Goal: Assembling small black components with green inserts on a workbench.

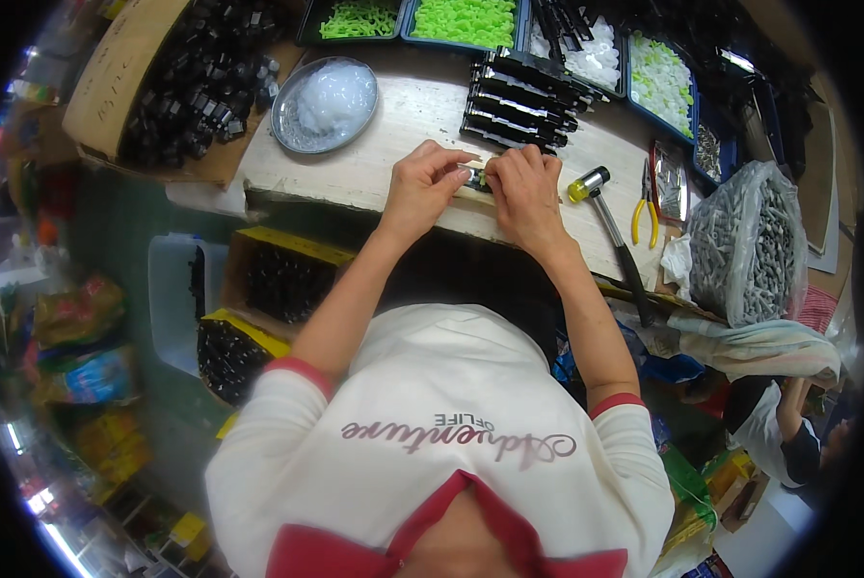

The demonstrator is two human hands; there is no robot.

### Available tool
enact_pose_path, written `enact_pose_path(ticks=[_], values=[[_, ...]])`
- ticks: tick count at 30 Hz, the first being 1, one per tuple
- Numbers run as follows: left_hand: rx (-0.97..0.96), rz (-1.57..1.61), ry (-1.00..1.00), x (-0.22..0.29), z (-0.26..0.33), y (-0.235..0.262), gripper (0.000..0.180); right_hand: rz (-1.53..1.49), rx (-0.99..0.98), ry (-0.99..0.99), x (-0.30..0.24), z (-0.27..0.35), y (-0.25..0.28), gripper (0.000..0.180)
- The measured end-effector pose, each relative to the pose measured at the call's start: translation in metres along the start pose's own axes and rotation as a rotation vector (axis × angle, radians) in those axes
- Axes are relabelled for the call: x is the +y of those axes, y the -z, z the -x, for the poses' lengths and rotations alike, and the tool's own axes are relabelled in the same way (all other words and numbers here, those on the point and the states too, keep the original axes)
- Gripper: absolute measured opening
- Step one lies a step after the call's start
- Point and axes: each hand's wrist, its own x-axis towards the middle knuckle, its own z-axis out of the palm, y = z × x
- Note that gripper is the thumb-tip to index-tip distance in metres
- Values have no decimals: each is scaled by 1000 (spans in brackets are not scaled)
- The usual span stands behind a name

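At the table's near edge, my left hand has its thumb and fingers pinched on the left end of a small black part. My right hand is closed over the part's other end, with fingers bent. A bit of yellow-green shows on the part; its finer detail is too small to make out. Just beyond my hands, several long black parts lie side by side in a row. Right of my right hand is a hammer with a yellow-tipped head and black handle. Pliers with yellow grips lie beside it.
A round dish of clear, jelly-like stuff stands at the left, next to a carton of black parts. Trays of green and white pieces line the back. A clear bag of grey plugs stands right. Boxes sit below left.
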Motion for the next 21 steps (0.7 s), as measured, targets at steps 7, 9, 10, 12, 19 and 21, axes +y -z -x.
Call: enact_pose_path(ticks=[7, 9, 10, 12, 19, 21], values=[[-53, -236, -10, 0, -8, 1, 21, 128, -56, 51, 0, -1, 1, 14], [-73, -333, -54, 4, -13, 0, 20, 97, -31, 44, 4, 0, 2, 14], [-89, -432, -96, 6, -15, -1, 20, 62, -6, 40, 6, 1, 1, 15], [-96, -562, -113, 11, -20, -6, 19, 32, 55, 4, 8, 0, 8, 15], [-285, -873, -61, 32, -36, -8, 17, -115, 183, -119, 21, 6, 41, 9], [-283, -782, -51, 36, -53, -2, 17, -134, 219, -136, 27, 10, 49, 8]])
